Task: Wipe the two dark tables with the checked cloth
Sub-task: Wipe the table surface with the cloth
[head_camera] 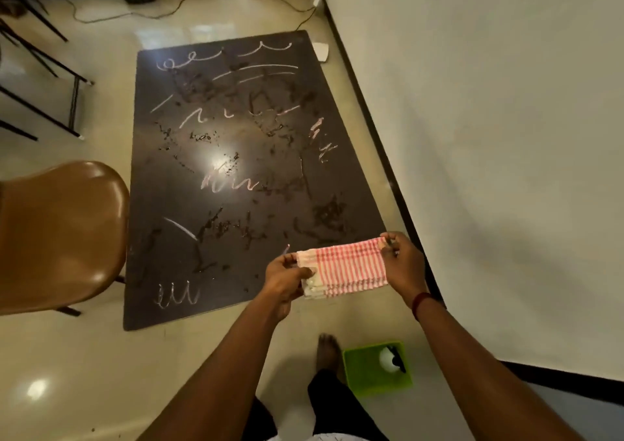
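Observation:
One dark table (pixel 169 265) fills the middle of the head view, covered with white chalk scribbles and dark crumbly smears. Over its near right corner I hold the red-and-white checked cloth (pixel 344 267), folded into a band and stretched between both hands. My left hand (pixel 287 275) pinches its left end and my right hand (pixel 403 263) pinches its right end. The cloth hangs in the air above the table's surface. No second dark table is in view.
A brown plastic chair (pixel 57 234) stands against the table's left side. A white wall (pixel 489 137) runs close along the right. On the floor by my foot sits a green box (pixel 368 376) holding a white bottle (pixel 388 359). Black chair legs (pixel 50 69) and cables lie at the back.

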A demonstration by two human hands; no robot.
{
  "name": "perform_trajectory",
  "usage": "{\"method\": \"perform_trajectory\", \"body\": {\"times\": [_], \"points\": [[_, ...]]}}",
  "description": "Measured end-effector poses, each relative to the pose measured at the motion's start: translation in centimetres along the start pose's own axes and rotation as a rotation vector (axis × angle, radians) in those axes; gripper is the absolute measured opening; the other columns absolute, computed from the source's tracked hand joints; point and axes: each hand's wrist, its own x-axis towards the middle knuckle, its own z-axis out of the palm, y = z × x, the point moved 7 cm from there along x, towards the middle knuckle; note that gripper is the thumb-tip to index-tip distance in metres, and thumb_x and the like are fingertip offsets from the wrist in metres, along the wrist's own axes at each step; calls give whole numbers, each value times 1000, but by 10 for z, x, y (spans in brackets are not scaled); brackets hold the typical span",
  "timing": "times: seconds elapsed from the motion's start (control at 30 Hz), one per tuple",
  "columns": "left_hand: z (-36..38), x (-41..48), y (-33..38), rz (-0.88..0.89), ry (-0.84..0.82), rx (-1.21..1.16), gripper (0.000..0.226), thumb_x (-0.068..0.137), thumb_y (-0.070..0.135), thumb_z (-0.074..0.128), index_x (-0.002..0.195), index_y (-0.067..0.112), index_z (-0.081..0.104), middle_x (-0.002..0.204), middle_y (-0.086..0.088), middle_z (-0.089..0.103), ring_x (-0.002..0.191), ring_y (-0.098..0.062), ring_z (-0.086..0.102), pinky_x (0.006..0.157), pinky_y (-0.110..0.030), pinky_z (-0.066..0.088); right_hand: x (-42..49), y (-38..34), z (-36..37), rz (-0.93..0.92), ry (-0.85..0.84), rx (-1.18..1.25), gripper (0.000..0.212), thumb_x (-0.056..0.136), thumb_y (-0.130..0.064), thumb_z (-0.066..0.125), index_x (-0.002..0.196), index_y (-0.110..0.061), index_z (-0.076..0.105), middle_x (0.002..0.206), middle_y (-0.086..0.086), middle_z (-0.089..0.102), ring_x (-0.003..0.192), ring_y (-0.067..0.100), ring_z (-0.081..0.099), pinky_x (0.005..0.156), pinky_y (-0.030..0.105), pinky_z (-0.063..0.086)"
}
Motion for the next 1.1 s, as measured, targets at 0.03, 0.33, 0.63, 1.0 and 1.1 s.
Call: {"method": "perform_trajectory", "body": {"times": [0.03, 0.33, 0.63, 1.0, 1.1], "points": [[2, 8, 2, 38, 35, -7, 32, 83, -11, 65, 110, 7, 62, 105, -14, 72, 92, -30, 71, 78, -54, 59, 12, 0, 3, -8, -9, -2, 24, 90, -7, 58, 113, -13, 64, 110, 9, 68, 100, 25, 62, 83, 28, 46], [-44, -12, 17, 481, 679, 451, 20, 84, 8, 67, 102, 13, 63, 102, -2, 59, 90, -18, 61, 78, -28, 51, 16, -32, 38, -299, 20, -258, 20, 85, -9, 63, 105, -10, 66, 104, 10, 65, 96, 24, 59, 78, 26, 46], [-91, -17, 2, 484, 603, 774, 13, 88, 19, 67, 98, 13, 60, 98, 1, 53, 88, -20, 58, 74, -30, 49, -37, -33, 98, -435, -56, -420, 26, 81, -19, 69, 106, -12, 67, 115, 13, 65, 113, 32, 56, 96, 45, 45], [1, 25, 2, 222, 322, 549, 37, 76, 30, 77, 102, 15, 55, 95, -3, 67, 84, -24, 68, 70, -46, 61, 21, 22, 27, 100, 19, -110, 17, 82, -8, 71, 99, -7, 72, 91, 10, 72, 83, 24, 68, 71, 22, 48], [3, 24, 3, 225, 327, 549, 22, 79, 17, 74, 93, 14, 58, 87, -2, 67, 79, -23, 70, 67, -45, 61, 21, 22, 22, 161, 62, -65, 14, 79, -5, 72, 92, -6, 74, 85, 9, 74, 77, 22, 69, 69, 21, 48]]}}
